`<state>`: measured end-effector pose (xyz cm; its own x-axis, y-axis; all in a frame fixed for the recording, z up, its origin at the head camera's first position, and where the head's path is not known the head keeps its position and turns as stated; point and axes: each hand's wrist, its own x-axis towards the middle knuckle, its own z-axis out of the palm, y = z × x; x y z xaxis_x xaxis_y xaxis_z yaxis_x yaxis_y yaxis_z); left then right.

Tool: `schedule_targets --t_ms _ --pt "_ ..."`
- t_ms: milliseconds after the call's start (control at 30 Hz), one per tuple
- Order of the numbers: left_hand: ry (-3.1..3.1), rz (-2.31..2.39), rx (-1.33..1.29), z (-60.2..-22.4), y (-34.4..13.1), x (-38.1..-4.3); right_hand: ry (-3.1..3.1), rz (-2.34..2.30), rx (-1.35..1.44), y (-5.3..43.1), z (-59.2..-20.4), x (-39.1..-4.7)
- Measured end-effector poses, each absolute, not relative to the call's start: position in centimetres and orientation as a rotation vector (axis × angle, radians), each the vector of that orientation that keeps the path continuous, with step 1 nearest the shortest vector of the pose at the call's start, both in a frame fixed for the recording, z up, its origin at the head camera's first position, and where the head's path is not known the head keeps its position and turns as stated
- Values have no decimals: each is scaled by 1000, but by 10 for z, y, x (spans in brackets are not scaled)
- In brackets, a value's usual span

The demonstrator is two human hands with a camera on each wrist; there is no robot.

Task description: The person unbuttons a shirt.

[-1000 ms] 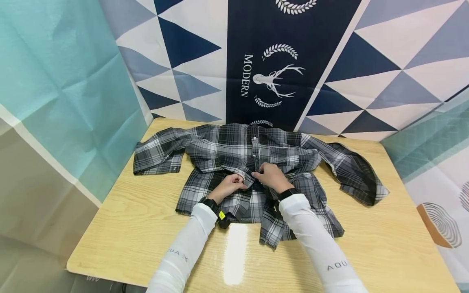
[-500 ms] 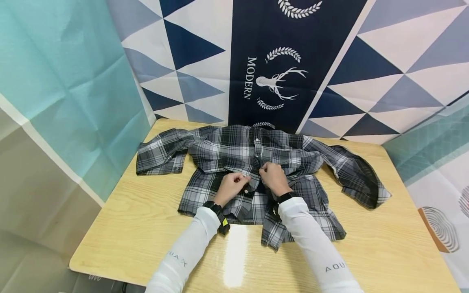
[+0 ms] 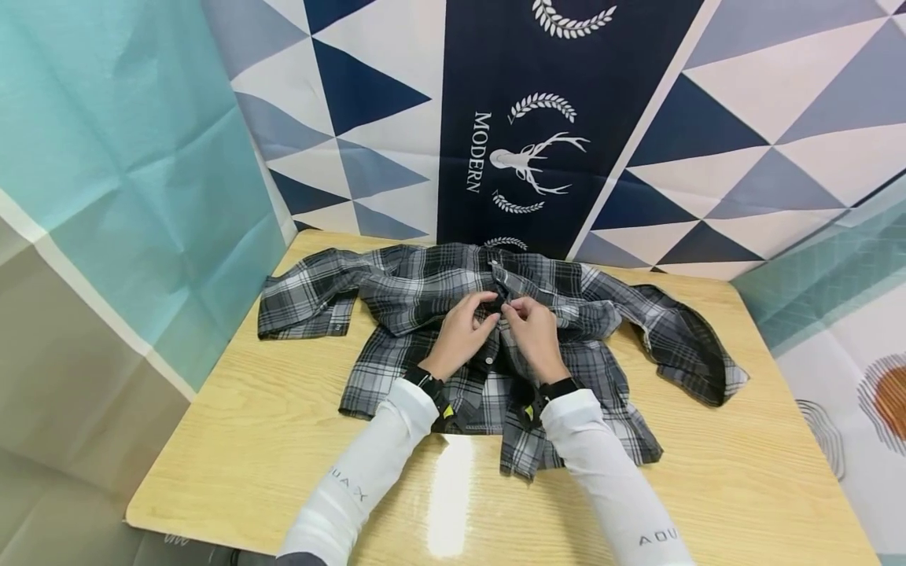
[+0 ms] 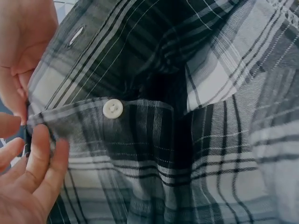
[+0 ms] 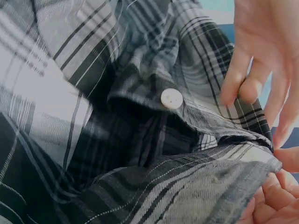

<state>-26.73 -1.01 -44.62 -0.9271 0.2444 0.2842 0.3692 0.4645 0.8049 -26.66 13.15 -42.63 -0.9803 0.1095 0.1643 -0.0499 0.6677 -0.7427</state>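
Note:
A black, grey and white plaid button-up shirt (image 3: 418, 271) lies spread on the table, its lower front part bunched and folded. My left hand (image 3: 460, 338) holds the button-side front edge, thumb and index finger curved around it. Close beside it, my right hand (image 3: 534, 334) pinches the raised edge of the other front panel. In the left wrist view, a white button (image 4: 112, 108) sits on the lower strip, and a buttonhole (image 4: 76, 36) shows in the upper one. The right wrist view shows a white button (image 5: 172, 99) too. Fingertips partly hide the cloth between them.
One sleeve (image 3: 304, 303) stretches left and the other (image 3: 679, 334) right across the light wood table (image 3: 241, 440). Behind the table hangs a patterned wall cloth (image 3: 375, 94). A teal and beige curtain (image 3: 163, 173) borders the left side.
Both hands have moved up the shirt front, the left also rightwards. They now meet around a higher spot on the front edges, and the right-hand panel is lifted. A lower button shows below.

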Motion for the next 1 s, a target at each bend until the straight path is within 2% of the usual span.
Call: schedule_targets --t_ms 433,767,1000 --pt "-2666 -1226 -507 -438 -8 -270 -2700 1288 -51 131 -421 -255" --pt "-2769 -998 -591 -435 -9 -271 -2701 1291 -68 132 -426 -255" --pt "-2755 -1009 -634 -438 -9 -271 -2713 1279 -61 133 -428 -253"
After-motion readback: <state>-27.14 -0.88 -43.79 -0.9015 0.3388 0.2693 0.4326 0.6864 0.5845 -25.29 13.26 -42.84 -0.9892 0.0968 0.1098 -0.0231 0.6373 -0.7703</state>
